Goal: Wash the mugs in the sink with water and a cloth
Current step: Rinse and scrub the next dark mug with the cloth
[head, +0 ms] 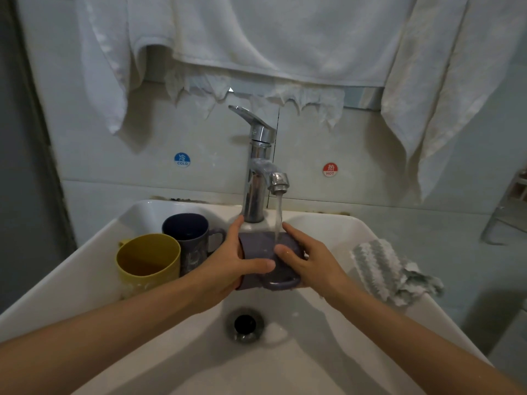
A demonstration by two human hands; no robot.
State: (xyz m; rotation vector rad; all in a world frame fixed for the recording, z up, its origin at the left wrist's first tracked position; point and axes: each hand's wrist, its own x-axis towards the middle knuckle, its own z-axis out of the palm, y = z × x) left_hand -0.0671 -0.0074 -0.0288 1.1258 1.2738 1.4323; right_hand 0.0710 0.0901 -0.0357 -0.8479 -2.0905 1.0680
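A grey-purple mug (261,250) lies on its side under the running tap, handle toward me. My left hand (228,266) grips its open end from the left, thumb across the front. My right hand (309,259) holds its base from the right, thumb on the wet side. Water from the chrome faucet (258,178) falls onto the mug between my hands. A yellow mug (148,260) and a dark blue mug (188,238) stand upright on the sink's left rim. A grey-and-white striped cloth (387,270) lies crumpled on the right rim, untouched.
The white sink (328,352) has its drain (245,325) just below the held mug. White towels (256,38) hang on the wall above the faucet. Cold and hot stickers flank the tap. A metal rack (510,206) stands at the far right.
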